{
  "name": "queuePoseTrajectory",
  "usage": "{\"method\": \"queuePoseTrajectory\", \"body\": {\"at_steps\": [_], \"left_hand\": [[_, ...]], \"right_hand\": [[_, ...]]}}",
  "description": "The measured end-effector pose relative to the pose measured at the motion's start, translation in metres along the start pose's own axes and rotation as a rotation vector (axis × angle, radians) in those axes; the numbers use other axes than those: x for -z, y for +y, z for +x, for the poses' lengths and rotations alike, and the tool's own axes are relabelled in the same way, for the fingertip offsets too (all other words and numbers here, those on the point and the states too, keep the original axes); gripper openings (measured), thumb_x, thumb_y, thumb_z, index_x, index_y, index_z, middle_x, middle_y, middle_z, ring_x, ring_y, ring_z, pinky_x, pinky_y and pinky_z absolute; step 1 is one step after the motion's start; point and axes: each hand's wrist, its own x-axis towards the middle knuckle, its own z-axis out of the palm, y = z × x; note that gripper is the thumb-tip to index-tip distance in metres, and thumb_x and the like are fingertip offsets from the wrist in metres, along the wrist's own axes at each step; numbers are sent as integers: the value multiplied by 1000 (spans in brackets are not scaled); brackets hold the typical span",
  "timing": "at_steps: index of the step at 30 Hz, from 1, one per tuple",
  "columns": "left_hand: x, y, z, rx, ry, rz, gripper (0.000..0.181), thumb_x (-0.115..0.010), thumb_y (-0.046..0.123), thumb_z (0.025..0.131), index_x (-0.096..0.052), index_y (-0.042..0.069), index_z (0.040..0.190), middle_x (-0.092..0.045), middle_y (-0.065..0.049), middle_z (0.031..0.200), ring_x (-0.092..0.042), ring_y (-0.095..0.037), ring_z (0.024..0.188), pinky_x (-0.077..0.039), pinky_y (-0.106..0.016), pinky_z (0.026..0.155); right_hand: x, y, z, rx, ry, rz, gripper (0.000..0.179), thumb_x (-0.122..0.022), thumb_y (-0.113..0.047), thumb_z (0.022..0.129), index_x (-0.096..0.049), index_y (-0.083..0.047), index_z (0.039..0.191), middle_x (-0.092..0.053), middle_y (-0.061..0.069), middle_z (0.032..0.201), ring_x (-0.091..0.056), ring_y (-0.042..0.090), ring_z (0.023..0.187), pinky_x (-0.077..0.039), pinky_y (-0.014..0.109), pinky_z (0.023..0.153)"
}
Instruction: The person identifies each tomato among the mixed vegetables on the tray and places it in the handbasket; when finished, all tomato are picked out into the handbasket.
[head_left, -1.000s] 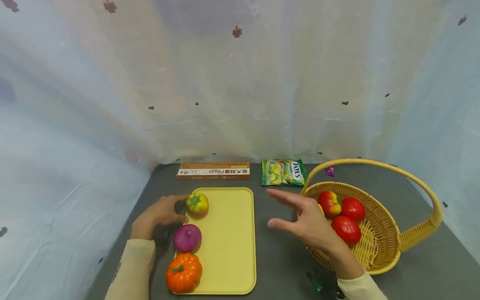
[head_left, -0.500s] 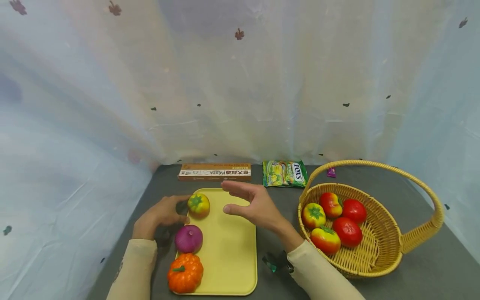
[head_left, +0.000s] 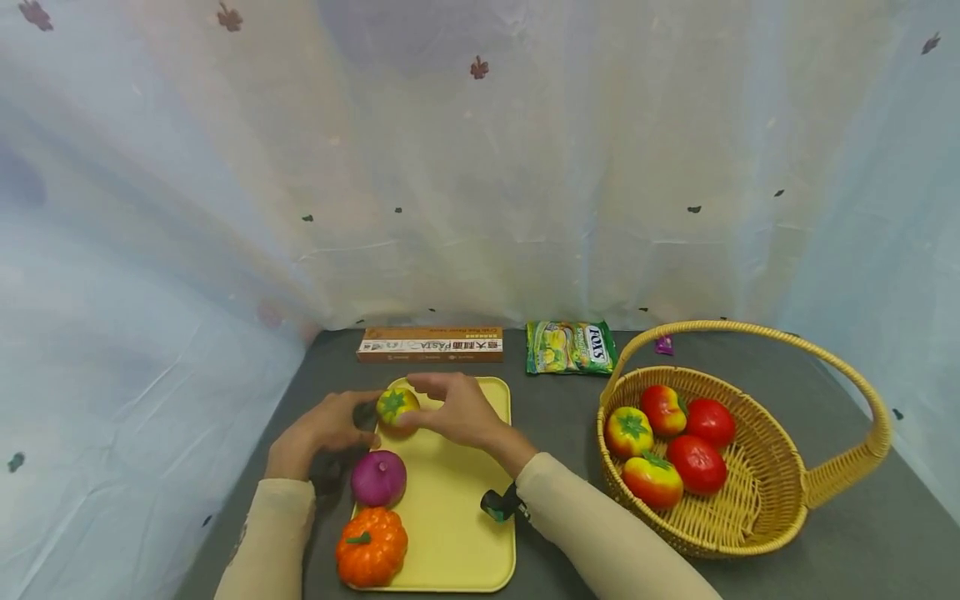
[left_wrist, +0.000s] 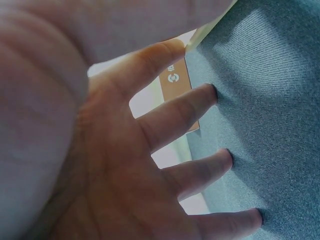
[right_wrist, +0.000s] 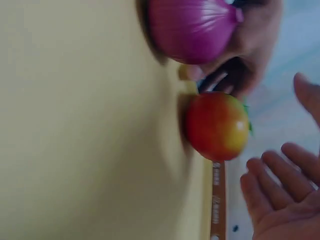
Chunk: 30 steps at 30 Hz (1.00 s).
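Observation:
On the left side of a yellow tray (head_left: 442, 537) lie a red-yellow toy fruit (head_left: 395, 402) with a green leafy top, a purple onion (head_left: 378, 478) and an orange pumpkin (head_left: 371, 547). My left hand (head_left: 322, 429) stays at the tray's left edge, its thumb tip by the rim. In the left wrist view its fingers (left_wrist: 175, 117) are spread, fingertips at the grey cloth. My right hand (head_left: 465, 412) is over the tray's far part, thumb and fingers apart beside the fruit. The right wrist view shows a gap between that hand (right_wrist: 290, 200) and the fruit (right_wrist: 217, 125).
To the right stands a wicker basket (head_left: 772, 517) with a tall handle, holding several red and red-yellow toy fruits. Behind the tray lie a pasta box (head_left: 430, 344) and a green FOX'S candy bag (head_left: 570, 347). A small purple packet (head_left: 664, 345) lies behind the basket.
My right hand has moved left from the basket's near side, across the tray, to the red-yellow fruit. My left hand has kept its place at the tray's edge.

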Motion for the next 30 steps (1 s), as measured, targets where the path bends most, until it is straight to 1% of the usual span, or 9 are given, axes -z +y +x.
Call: {"method": "queuePoseTrajectory", "body": {"at_steps": [3, 6, 11, 15, 19, 23, 26, 29, 30], "left_hand": [[-1, 0, 0, 2, -4, 1, 87, -95, 34, 85, -57, 18, 162, -58, -27, 158, -49, -58, 146, -41, -81, 114], [-1, 1, 0, -8, -4, -1, 87, -95, 34, 86, -56, 17, 161, -58, -27, 158, -50, -58, 145, -42, -80, 114], [1, 3, 0, -27, 6, 2, 87, -95, 32, 85, -57, 12, 160, -60, -28, 155, -52, -58, 143, -44, -78, 113], [0, 3, 1, -35, 1, 4, 86, -95, 32, 85, -57, 14, 160, -61, -28, 155, -53, -57, 143, -44, -78, 114], [0, 3, 0, -37, -4, 4, 85, -94, 31, 86, -57, 17, 161, -61, -27, 155, -53, -57, 143, -43, -79, 114], [2, 3, 0, -30, -8, 4, 84, -94, 30, 87, -57, 20, 162, -59, -27, 157, -51, -57, 145, -42, -79, 114], [2, 3, -1, -35, -10, 3, 85, -93, 30, 87, -56, 20, 162, -59, -26, 158, -50, -58, 146, -42, -78, 115], [3, 3, -3, -48, -6, 3, 85, -93, 30, 87, -55, 19, 163, -59, -27, 158, -49, -58, 146, -42, -77, 115], [4, 2, -3, -53, -4, 5, 85, -93, 30, 87, -55, 18, 163, -59, -27, 157, -49, -59, 146, -43, -77, 115]], "right_hand": [[-9, 4, 5, -29, 15, -75, 64, -89, -40, 93, -70, -15, 149, -72, 5, 148, -70, 30, 135, -60, 44, 110], [-18, 11, 11, -47, 33, -120, 63, -90, -38, 92, -71, -15, 147, -75, 4, 143, -75, 27, 126, -63, 34, 101], [-31, 20, 15, -54, 41, -87, 62, -91, -33, 93, -70, -12, 148, -78, 5, 135, -79, 17, 111, -63, 22, 89], [-30, 16, 9, -67, 44, -49, 60, -89, -28, 94, -69, -11, 149, -77, 6, 135, -79, 18, 115, -63, 23, 93], [-18, 0, -6, -63, 46, -36, 62, -87, -30, 96, -66, -11, 151, -74, 7, 141, -77, 23, 119, -63, 26, 97], [3, -20, -28, -12, 39, -5, 61, -86, -29, 97, -65, -11, 152, -70, 6, 148, -75, 24, 124, -62, 36, 105], [24, -33, -52, 32, 12, 26, 60, -85, -26, 97, -65, -12, 152, -69, 5, 150, -72, 24, 127, -59, 43, 111], [49, -42, -81, 71, -21, 36, 59, -86, -25, 97, -66, -13, 151, -68, 4, 149, -71, 22, 129, -58, 43, 112], [57, -44, -92, 75, -28, 33, 59, -86, -26, 97, -66, -16, 151, -68, 2, 149, -71, 21, 128, -58, 40, 112]]}}
